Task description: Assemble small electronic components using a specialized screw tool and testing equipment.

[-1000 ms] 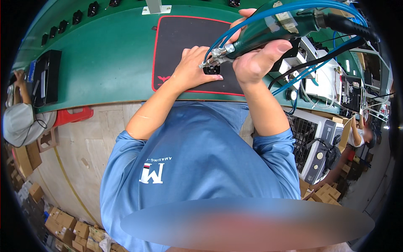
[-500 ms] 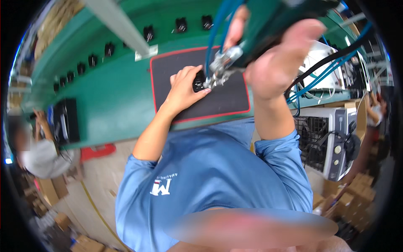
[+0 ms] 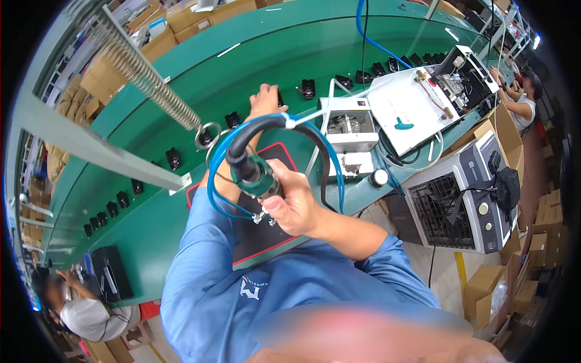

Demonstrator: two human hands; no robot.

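The right hand (image 3: 295, 202) wraps around a green handheld tool (image 3: 264, 176) over the red-edged black mat (image 3: 254, 242), while the left hand (image 3: 266, 104), fingers slightly parted, is at a small black part (image 3: 280, 97) on the green bench (image 3: 151, 224), though whether it grips that part I cannot tell
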